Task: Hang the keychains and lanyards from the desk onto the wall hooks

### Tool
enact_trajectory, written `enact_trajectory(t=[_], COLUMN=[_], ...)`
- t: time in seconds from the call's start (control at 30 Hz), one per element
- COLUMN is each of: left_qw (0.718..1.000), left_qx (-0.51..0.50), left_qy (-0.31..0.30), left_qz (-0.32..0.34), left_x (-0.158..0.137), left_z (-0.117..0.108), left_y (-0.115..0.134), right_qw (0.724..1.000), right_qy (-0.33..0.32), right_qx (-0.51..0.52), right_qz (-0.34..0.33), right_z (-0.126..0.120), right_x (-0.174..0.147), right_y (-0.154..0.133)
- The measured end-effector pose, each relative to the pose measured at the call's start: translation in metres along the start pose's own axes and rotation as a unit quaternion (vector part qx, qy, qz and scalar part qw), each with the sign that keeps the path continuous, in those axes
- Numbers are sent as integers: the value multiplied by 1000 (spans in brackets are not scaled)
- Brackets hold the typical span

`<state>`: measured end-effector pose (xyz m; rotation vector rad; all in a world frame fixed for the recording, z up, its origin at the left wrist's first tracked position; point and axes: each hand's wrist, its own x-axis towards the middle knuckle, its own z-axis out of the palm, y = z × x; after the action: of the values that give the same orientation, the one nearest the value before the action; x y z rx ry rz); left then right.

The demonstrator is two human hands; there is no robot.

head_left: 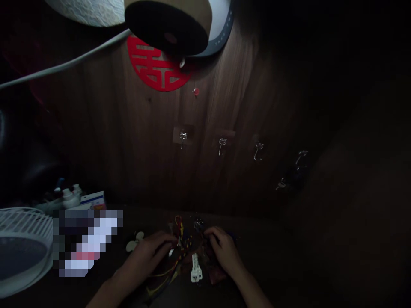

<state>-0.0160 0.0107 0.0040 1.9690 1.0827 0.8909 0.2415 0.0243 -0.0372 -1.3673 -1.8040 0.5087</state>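
Note:
My left hand [150,252] reaches in from the lower left, its fingers closed at a tangle of yellow and dark cords [181,239]. What its fingertips pinch is too dark to make out. On the other side, my right hand [224,250] has its fingers curled at some small dark items [199,223]; whatever it grips is hidden. Between the hands lies a bunch of pale metal keys [196,269]. A dark red item [217,275] sits under my right wrist. Round whitish pieces [135,242] lie just beyond my left hand.
Metal hooks [222,145] run along the dark wood panel, with a key [281,184] hanging at the right. A red cut-out decoration [160,68] and hats [170,25] are above. At left stand a white fan-like grille [25,252], bottles [70,198] and a box [93,200].

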Motion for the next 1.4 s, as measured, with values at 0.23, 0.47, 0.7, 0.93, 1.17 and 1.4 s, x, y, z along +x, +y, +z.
enact_trajectory(t=[0.23, 0.47, 0.7, 0.93, 1.17, 1.4], left_qw=[981, 944, 962, 978, 939, 885], left_qx=[81, 201, 163, 25, -185, -339], left_qy=[146, 119, 63, 101, 170, 207], left_qz=[-101, -233, -208, -181, -235, -244], left_x=[3, -3, -2, 5, 8, 6], left_z=[-43, -61, -49, -37, -37, -35], left_y=[-27, -40, -38, -34, -24, -22], right_qw=[1000, 1000, 1000, 1000, 1000, 1000], right_qy=[-2, -2, -6, -6, -17, -9], right_qx=[4, -1, -3, -1, -7, -1], right_qz=[1, 1, 6, -1, 4, 1], right_z=[0, 0, 0, 0, -1, 0], right_x=[1, 1, 2, 2, 1, 1], right_y=[-1, 0, 0, 1, 0, 0])
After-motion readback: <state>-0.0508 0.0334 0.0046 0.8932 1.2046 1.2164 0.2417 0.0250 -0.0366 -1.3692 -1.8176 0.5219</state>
